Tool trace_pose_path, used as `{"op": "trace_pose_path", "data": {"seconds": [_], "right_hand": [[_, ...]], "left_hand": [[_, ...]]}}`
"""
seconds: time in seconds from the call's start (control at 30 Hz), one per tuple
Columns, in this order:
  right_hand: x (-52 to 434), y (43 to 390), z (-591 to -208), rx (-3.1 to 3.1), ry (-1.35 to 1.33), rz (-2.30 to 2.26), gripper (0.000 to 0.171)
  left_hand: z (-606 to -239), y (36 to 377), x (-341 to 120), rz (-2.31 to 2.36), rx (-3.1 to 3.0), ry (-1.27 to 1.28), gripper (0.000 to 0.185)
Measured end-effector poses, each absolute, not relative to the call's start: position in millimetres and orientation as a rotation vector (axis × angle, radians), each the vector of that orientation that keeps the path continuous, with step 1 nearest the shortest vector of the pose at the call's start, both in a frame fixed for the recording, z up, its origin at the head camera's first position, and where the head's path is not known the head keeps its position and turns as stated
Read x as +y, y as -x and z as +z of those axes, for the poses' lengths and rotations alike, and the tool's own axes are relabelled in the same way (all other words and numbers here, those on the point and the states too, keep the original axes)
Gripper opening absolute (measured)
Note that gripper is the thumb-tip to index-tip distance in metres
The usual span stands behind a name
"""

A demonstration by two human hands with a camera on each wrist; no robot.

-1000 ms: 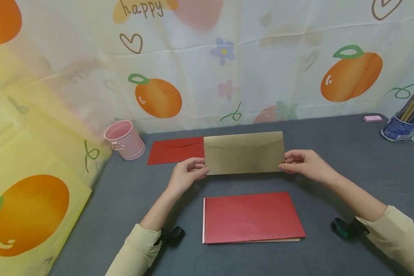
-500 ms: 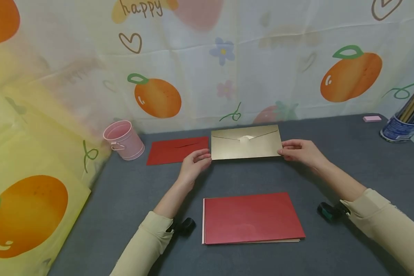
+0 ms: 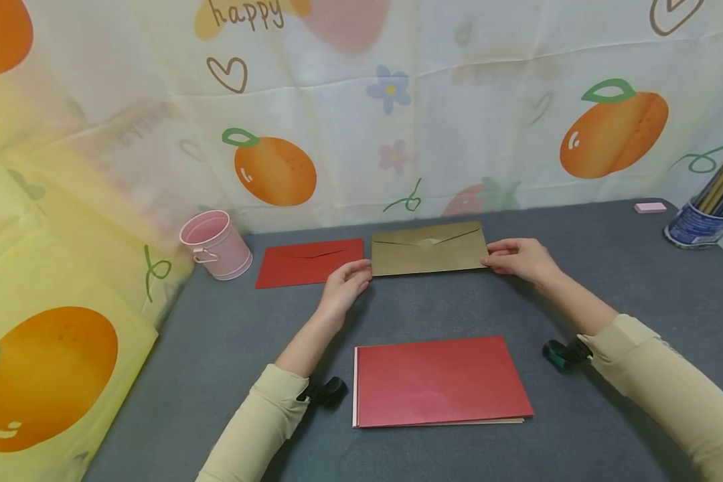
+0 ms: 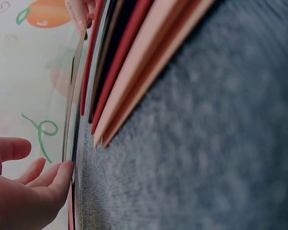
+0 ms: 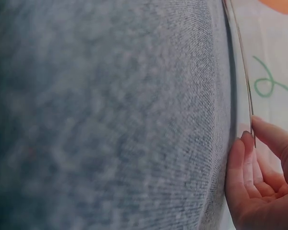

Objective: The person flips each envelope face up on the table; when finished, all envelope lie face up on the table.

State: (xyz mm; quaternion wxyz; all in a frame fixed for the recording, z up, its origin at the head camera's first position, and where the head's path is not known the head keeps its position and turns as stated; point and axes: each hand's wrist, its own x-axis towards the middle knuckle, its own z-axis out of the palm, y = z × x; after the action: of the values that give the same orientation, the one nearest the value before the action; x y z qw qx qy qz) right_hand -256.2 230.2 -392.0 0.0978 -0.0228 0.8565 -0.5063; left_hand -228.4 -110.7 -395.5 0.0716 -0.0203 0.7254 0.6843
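A gold envelope (image 3: pixel 428 260), flap side up, is at the back middle of the dark grey table. My right hand (image 3: pixel 523 260) pinches its right end; the right wrist view shows thumb and fingers on either side of the thin edge (image 5: pixel 248 91). At the other end is my left hand (image 3: pixel 345 284). In the left wrist view its fingertips (image 4: pixel 66 168) touch the envelope's edge from below, while the thumb (image 4: pixel 14 147) stands apart. Just left of the gold one lies a red envelope (image 3: pixel 310 262), flap side up.
Nearer the front lies a stack of envelope-like sheets (image 3: pixel 442 381) with a red one on top. A pink bucket (image 3: pixel 217 244) stands at back left. On the right are a pink eraser-like block (image 3: pixel 650 207) and a blue tin (image 3: pixel 701 224) of pencils. A printed curtain hangs behind.
The gold envelope has gone from raised and upright to low and nearly flat, farther back beside the red envelope. Both hands moved away with it, and the left thumb has come off it.
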Motion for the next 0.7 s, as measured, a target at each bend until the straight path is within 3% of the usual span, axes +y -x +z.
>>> {"op": "trace_pose_path", "data": {"seconds": [0.7], "right_hand": [[218,261,-390,2.621,0.058,-1.315,0.054]], "left_hand": [[-398,226,-108,1.863,2.376,0.081,0.039]]}}
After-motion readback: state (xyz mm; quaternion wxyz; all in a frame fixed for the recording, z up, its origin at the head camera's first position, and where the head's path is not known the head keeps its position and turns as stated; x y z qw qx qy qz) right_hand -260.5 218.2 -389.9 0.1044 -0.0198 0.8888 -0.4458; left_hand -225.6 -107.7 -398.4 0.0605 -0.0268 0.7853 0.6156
